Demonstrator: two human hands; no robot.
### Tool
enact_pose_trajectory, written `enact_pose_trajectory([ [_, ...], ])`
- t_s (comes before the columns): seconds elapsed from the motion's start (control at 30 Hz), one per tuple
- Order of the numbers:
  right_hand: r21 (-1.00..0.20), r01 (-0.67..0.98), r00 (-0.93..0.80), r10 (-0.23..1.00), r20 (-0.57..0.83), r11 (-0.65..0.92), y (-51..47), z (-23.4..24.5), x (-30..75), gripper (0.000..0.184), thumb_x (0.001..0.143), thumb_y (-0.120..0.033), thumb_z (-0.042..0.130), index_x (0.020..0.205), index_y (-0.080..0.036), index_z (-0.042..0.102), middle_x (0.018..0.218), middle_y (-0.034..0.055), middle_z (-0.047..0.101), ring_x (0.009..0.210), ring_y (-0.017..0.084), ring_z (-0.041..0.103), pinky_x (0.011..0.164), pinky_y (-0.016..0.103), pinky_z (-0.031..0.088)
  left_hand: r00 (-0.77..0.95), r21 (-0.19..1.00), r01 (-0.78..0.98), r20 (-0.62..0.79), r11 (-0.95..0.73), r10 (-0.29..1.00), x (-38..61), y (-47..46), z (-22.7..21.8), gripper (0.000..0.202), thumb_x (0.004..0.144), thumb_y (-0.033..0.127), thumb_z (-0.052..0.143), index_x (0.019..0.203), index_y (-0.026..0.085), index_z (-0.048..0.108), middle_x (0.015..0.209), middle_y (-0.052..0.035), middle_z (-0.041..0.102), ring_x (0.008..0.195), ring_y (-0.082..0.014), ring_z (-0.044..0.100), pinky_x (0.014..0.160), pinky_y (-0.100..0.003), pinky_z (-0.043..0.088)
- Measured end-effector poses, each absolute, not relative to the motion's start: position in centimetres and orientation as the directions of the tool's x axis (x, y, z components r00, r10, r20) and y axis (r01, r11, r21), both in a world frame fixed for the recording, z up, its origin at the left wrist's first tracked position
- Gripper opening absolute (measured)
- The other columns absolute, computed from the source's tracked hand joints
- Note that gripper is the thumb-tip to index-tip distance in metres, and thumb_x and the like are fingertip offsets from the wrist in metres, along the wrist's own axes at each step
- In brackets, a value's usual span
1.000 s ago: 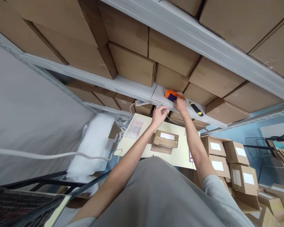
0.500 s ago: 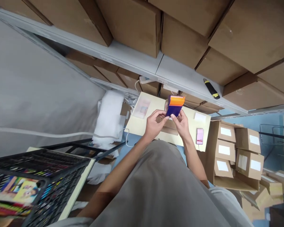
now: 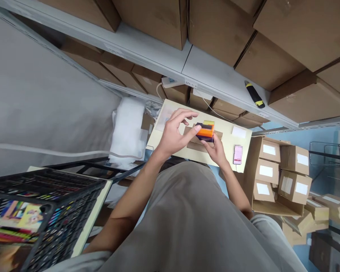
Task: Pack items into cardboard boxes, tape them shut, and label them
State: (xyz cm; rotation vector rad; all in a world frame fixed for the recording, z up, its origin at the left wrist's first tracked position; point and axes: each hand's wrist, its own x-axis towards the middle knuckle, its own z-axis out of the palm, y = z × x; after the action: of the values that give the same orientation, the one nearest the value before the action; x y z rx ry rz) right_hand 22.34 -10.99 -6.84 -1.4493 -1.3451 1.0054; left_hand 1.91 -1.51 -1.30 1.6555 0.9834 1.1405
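My right hand [image 3: 216, 149] grips an orange and dark purple tape dispenser [image 3: 205, 132] by its lower right side, above the table. A yellowish part, seemingly the tape roll, shows behind its orange face. My left hand [image 3: 177, 130] is open just left of it, fingers spread and raised, the thumb tip touching or nearly touching its left end. Beneath both hands a small flat cardboard box [image 3: 197, 146] lies on the pale yellow table [image 3: 184, 154], partly covered by the hands.
A phone [image 3: 238, 155] and a white label [image 3: 238, 132] lie at the table's right. A utility knife [image 3: 254, 94] rests on the shelf above. To the right, a large carton [image 3: 249, 170] holds several labelled boxes. A black crate [image 3: 82, 215] stands at lower left, near white wrapping [image 3: 127, 130].
My left hand has loosened from the dispenser, moving up and left with fingers spread. The dispenser has turned in my right hand, its orange face now lower. The view has shifted slightly.
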Motion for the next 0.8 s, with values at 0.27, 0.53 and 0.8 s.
enact_pose_trajectory([
  [0.27, -0.802, 0.584, -0.049, 0.992, 0.114, 0.121, -12.7, -6.2, 25.9, 0.025, 0.112, -0.047, 0.069, 0.130, -0.030, 0.071, 0.128, 0.0122, 0.080, 0.121, 0.036, 0.074, 0.110, 0.054, 0.063, 0.450, 0.948, 0.110, 0.222, -0.300, 0.865, 1.5, -1.2, -0.4, 0.016, 0.093, 0.042, 0.089, 0.102, 0.030, 0.086, 0.100, -0.0036, 0.076, 0.109, -0.0285, 0.074, 0.102, -0.048, 0.068],
  [0.53, -0.632, 0.725, -0.159, 0.960, 0.232, 0.273, -13.3, -5.6, 27.7, 0.026, 0.112, -0.038, 0.063, 0.135, -0.029, 0.070, 0.125, 0.0139, 0.080, 0.120, 0.038, 0.074, 0.112, 0.061, 0.061, 0.465, 0.914, 0.136, 0.282, -0.382, 0.839, 1.7, -2.0, -0.1, 0.020, 0.103, 0.047, 0.082, 0.100, 0.028, 0.084, 0.096, -0.0024, 0.077, 0.095, -0.0220, 0.073, 0.091, -0.038, 0.065],
  [0.8, -0.500, 0.816, -0.178, 0.949, 0.262, 0.291, -14.0, -4.5, 28.1, 0.026, 0.108, -0.034, 0.065, 0.132, -0.023, 0.068, 0.120, 0.0156, 0.081, 0.118, 0.039, 0.075, 0.110, 0.064, 0.060, 0.446, 0.798, 0.179, 0.455, -0.575, 0.771, 1.9, -2.6, 0.7, 0.025, 0.108, 0.050, 0.078, 0.099, 0.026, 0.083, 0.096, -0.0044, 0.081, 0.089, -0.0203, 0.070, 0.083, -0.038, 0.060],
])
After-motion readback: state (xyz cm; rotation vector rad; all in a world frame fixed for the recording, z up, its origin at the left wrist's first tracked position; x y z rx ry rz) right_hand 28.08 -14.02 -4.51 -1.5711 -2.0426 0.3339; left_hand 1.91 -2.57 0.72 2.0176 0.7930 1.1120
